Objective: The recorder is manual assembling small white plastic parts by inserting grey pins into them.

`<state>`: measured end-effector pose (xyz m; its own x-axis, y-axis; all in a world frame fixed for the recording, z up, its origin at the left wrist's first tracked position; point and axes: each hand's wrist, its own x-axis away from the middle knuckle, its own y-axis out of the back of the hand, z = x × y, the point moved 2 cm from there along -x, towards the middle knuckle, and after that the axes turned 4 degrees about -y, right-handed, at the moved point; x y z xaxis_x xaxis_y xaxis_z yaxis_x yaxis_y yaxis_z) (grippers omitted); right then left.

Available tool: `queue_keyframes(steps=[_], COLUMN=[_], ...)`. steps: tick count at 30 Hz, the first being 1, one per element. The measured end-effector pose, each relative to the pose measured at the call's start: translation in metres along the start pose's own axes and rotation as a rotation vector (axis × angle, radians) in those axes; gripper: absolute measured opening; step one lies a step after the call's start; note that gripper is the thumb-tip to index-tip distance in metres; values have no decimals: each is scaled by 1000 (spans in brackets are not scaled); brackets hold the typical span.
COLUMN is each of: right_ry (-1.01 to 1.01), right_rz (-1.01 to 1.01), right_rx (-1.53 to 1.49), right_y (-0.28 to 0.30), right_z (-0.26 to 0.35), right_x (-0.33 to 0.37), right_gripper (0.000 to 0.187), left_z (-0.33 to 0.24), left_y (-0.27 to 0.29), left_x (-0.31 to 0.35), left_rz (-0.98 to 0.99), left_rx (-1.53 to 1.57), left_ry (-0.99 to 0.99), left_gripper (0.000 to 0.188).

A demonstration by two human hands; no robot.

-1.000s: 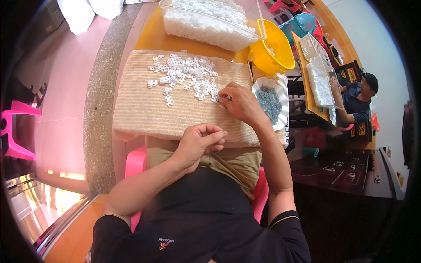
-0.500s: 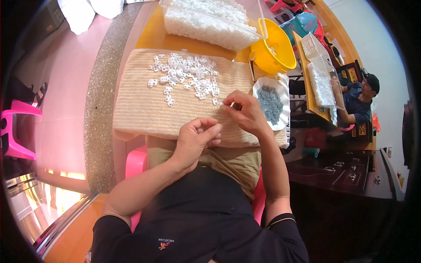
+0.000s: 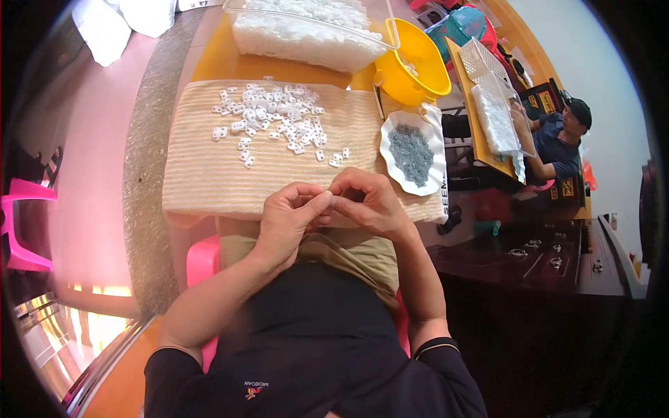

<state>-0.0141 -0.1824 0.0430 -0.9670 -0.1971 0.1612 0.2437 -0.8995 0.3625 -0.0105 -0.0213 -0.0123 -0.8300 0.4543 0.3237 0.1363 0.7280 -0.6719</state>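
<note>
Whatever the left hand and right hand pinch between their fingertips is too small to make out (hidden by the fingers). The clear tub of white pieces is cut off by the top edge.

Small plastic clips lie scattered on a woven mat; a plate of metal pieces sits right of it, a tub and bowl behind.

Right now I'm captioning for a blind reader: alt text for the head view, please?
A seated person's left hand and right hand meet fingertip to fingertip over a beige mat strewn with small white parts, beside a dish of grey pieces.
</note>
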Motion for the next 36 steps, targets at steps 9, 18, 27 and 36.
queue_keyframes(steps=[9,18,27,36], right_ry=[176,71,224,178], right_rz=[-89,-100,-397,-668], right_rx=[-79,-96,253,1009], right_y=[-4,-6,19,66], right_z=[-14,-21,-23,-35], right_x=[5,14,32,40], right_gripper=[11,10,13,26], left_z=[-3,0,0,0], left_y=[-2,-4,-1,-5], left_x=[-1,1,-3,-1], left_rz=[-3,14,10,3], left_rx=[-15,3,37,38], left_ry=[36,69,36,42], left_gripper=[10,11,10,9])
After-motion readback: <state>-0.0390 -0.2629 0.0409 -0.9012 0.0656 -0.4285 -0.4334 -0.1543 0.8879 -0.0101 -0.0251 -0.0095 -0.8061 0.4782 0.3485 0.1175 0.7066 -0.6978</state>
